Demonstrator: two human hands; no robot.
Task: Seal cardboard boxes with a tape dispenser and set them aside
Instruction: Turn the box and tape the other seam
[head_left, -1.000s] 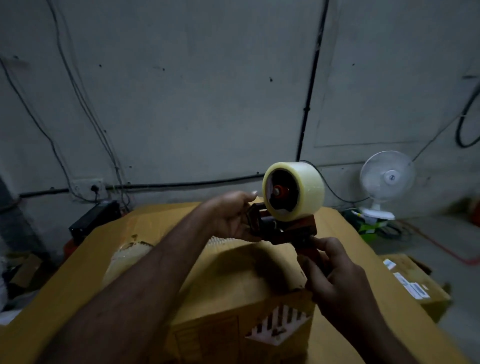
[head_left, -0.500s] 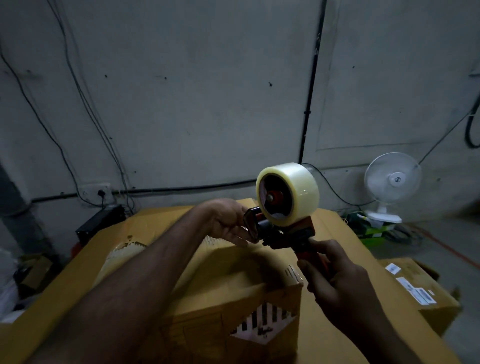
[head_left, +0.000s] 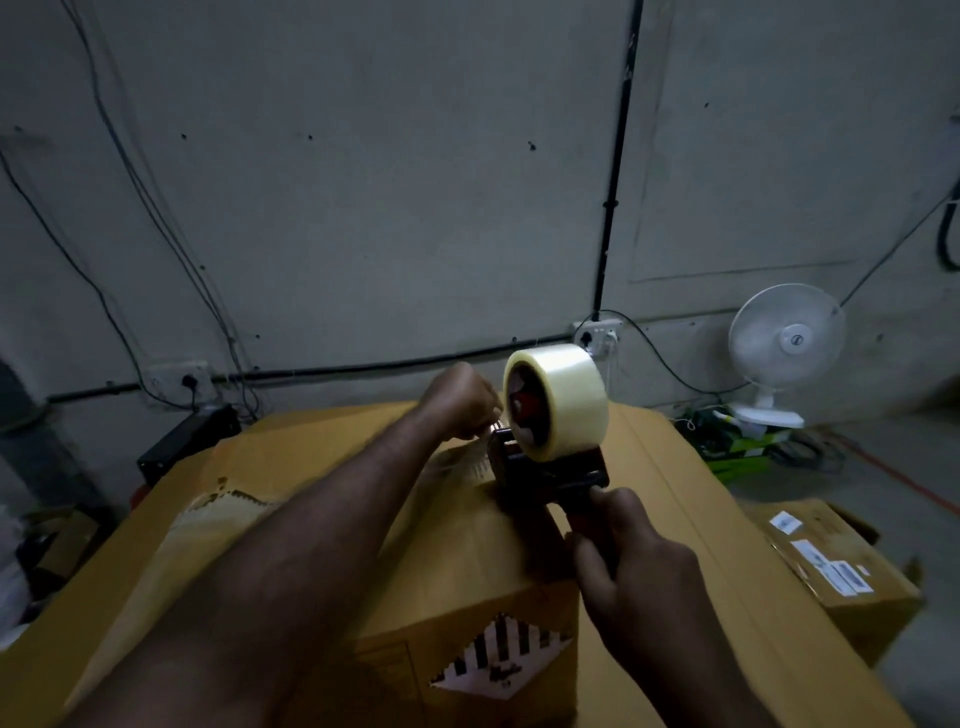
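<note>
A brown cardboard box (head_left: 457, 551) with a black-and-white diamond label on its near side stands in front of me on a large cardboard-covered surface (head_left: 670, 467). Above the box's far top edge I hold a dark red tape dispenser (head_left: 550, 467) carrying a big roll of clear tape (head_left: 563, 400). My right hand (head_left: 623, 556) grips its handle. At the dispenser's front end my left hand (head_left: 460, 400) pinches the loose end of the tape, fingers curled. The tape end itself is blurred.
A second cardboard box (head_left: 841, 566) with white labels sits low at the right. A white desk fan (head_left: 784, 348) stands on a green box by the wall. A black device (head_left: 187, 441) lies at the back left. Cables and sockets run along the grey wall.
Both hands and the dispenser have moved away from me toward the box's far edge and sunk closer to its top. My left hand stays at the dispenser's front.
</note>
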